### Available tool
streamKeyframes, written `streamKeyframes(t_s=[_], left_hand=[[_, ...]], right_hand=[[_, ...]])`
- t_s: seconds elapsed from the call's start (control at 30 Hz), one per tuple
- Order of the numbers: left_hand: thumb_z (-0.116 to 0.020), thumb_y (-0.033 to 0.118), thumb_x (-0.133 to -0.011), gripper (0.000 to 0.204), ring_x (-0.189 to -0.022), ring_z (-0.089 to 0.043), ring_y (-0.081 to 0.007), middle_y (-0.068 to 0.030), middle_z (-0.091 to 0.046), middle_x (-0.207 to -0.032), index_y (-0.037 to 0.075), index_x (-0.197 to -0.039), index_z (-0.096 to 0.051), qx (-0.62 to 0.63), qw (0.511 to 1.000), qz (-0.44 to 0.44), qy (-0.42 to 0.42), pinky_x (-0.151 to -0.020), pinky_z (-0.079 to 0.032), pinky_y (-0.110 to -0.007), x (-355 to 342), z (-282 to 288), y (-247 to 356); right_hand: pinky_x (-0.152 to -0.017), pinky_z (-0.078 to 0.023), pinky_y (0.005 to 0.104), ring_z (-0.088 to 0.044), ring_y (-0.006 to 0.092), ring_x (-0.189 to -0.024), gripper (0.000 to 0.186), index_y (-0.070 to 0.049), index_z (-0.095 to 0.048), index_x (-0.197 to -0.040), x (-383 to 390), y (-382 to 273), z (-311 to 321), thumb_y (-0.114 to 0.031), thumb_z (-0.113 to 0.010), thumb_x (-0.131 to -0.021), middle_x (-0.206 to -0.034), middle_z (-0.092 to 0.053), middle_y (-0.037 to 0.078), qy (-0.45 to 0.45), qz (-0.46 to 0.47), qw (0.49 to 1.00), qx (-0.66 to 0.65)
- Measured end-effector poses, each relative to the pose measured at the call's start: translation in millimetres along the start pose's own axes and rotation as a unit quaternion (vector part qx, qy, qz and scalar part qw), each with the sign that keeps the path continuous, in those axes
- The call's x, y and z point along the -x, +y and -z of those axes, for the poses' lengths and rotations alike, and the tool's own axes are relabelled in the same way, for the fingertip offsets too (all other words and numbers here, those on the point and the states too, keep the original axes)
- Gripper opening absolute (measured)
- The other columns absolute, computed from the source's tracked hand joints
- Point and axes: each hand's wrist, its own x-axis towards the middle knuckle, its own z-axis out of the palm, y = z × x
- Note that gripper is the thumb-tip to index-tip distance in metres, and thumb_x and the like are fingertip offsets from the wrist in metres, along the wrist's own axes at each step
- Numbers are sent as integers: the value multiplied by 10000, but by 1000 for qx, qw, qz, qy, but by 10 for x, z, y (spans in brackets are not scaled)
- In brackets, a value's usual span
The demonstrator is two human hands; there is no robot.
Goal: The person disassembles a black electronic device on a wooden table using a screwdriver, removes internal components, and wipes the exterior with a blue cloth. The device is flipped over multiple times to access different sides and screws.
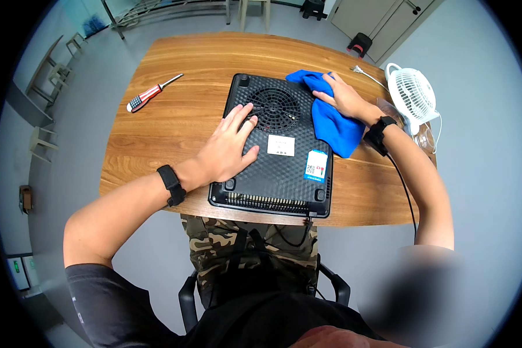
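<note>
A black induction cooker (255,168) lies upside down on the table, its round fan grille (274,109) and small feet facing up. My left hand (229,145) rests flat on its underside, fingers spread, the tips at the grille's left edge. Over the cooker's upper right side drapes a blue cloth (336,127). My right hand (343,97) holds that cloth near the cooker's far right corner; the cloth hides part of the fingers. Two labels are stuck on the cooker, a white one (281,145) and a blue-and-white one (315,166).
A screwdriver (153,94) with a flag-patterned handle lies at the left of the wooden table (162,145). At the right edge stands a white fan (412,95) with a cord, beside a clear container (424,139). The cooker's black cable (296,240) hangs over the near edge.
</note>
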Motion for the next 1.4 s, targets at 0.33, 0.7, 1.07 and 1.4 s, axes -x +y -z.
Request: streamKeyframes(t_s=[0.33,0.7,1.07,1.4], left_hand=[[-580,323,-1000,625,-1532,-235,-427,-258,-260,-1632,-73,-1460,-431,-32,999,10,-10,-1252,-273,-479,4,3,-13],[-552,333,-1012,631,-1552,-184,-422,-244,-216,-1658,-56,-1487,-407,-27,999,26,-35,-1267,-240,-480,-29,-18,-19],[-550,299,-1016,615,-1553,-167,-435,-248,-194,-1660,-63,-1487,-394,-18,999,9,-35,-1268,-231,-499,-39,-39,-35],[-581,265,-999,619,-1540,-188,-457,-258,-216,-1642,-58,-1486,-378,-29,999,-2,-34,-1258,-249,-514,-32,-38,-40]], right_hand=[[-1136,-409,474,-522,421,-1354,778,10,-443,-1486,33,-169,30,-608,-521,-1019,-1465,-519,287,-20,-162,974,-157],[-1246,-256,449,-322,409,-1496,804,43,-286,-1566,1317,-801,-238,-494,-561,-1035,-1569,-359,302,12,-163,956,-245],[-1158,-354,493,-409,446,-1380,728,29,-275,-1539,1708,-1175,-228,-305,-651,-1014,-1462,-366,301,23,-70,968,-240],[-994,-482,555,-530,507,-1154,565,-22,-398,-1477,824,-963,-204,-273,-616,-1021,-1362,-465,288,67,-41,997,-27]])
